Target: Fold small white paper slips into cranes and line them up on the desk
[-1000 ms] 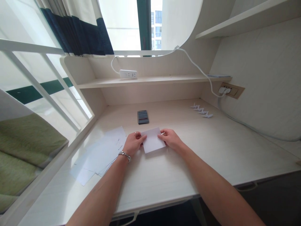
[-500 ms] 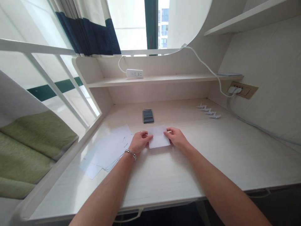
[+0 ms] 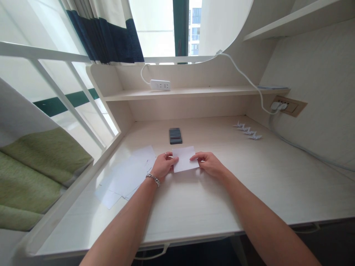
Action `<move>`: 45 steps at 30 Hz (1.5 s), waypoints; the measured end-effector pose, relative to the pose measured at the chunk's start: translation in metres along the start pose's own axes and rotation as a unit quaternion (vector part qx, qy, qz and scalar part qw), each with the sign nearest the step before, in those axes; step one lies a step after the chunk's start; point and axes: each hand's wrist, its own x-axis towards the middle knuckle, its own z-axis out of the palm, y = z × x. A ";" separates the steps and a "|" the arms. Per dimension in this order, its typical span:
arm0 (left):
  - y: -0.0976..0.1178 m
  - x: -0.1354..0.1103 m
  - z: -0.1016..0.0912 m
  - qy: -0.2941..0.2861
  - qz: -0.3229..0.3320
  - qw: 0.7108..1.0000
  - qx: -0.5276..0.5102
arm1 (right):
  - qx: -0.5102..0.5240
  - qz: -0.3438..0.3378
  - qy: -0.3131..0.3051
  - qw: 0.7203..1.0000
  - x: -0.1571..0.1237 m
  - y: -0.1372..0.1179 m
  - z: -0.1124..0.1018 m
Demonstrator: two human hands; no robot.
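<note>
A small, nearly square sheet of white paper (image 3: 184, 159) is held between my two hands, just above the desk. My left hand (image 3: 163, 164) pinches its left edge, thumb on top and the other fingers behind; a ring and a chain bracelet show on this side. At the right edge, my right hand (image 3: 209, 162) grips the sheet with fingers curled and partly hidden beneath it. A dark pixelated object (image 3: 175, 136) lies just beyond the paper. Left of my left hand, loose white sheets (image 3: 130, 170) are spread in an overlapping pile.
Several folded white paper cranes (image 3: 249, 132) stand in a row at the desk's back right. A power strip (image 3: 160, 85) rests on the shelf (image 3: 194, 93) behind. A white cable (image 3: 256, 90) runs to the wall socket (image 3: 290, 106). The desk's front edge (image 3: 194, 239) is near my forearms.
My right hand has shifted its hold on the paper's right edge, its fingers reaching a little further over the sheet. The paper has tilted slightly. The view has moved a little.
</note>
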 end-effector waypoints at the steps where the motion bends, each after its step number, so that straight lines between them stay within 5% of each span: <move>1: 0.001 -0.001 0.001 -0.006 0.002 1.000 0.005 | 0.009 -0.001 0.001 1.000 0.000 -0.001 0.000; 11: 0.006 -0.006 0.004 -0.050 0.001 0.999 -0.004 | 0.074 -0.013 -0.005 0.997 -0.004 -0.013 -0.001; 19: 0.004 -0.006 0.004 -0.067 -0.013 0.998 0.005 | 0.052 0.049 0.101 0.992 0.001 -0.010 0.002; 33: 0.007 -0.007 0.009 -0.062 -0.021 0.997 -0.039 | 0.006 0.017 0.154 0.988 0.004 -0.003 0.005; 45: -0.006 -0.001 0.005 -0.048 0.061 0.987 0.142 | -0.015 0.004 0.130 0.991 0.004 -0.002 0.005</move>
